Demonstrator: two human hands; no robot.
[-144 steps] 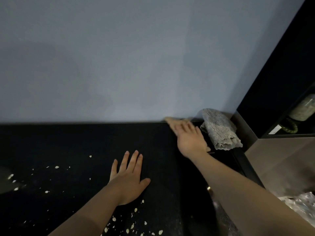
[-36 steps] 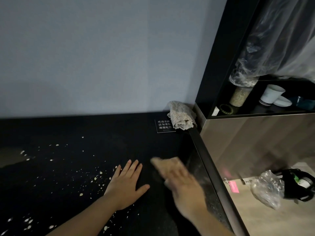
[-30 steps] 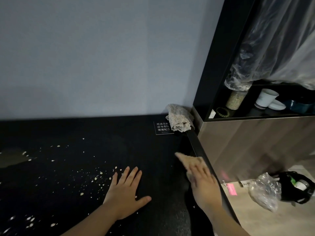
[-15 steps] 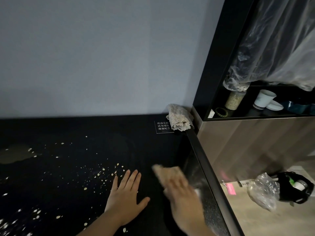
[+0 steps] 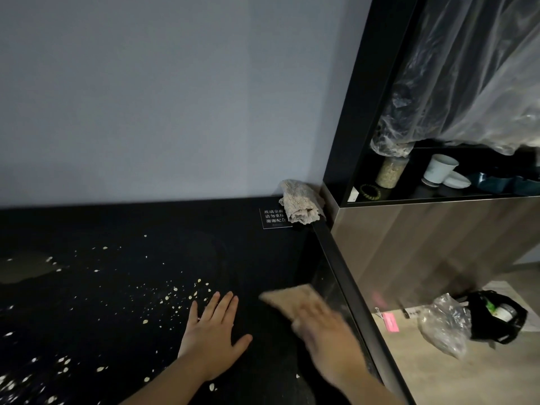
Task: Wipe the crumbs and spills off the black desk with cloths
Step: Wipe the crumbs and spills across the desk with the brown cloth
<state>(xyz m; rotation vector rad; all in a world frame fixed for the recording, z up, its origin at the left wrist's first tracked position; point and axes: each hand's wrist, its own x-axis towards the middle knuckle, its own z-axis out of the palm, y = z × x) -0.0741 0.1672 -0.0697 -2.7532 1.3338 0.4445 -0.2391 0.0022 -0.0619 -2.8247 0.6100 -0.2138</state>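
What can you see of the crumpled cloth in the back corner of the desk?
The crumpled cloth is pale grey-beige with a coarse, nubbly weave, bunched into a loose, rumpled lump. It sits in the far right corner of the black desk, up against the wall and beside the dark shelf frame. Its lower left edge overlaps a small black sign with white characters. Nothing holds it.
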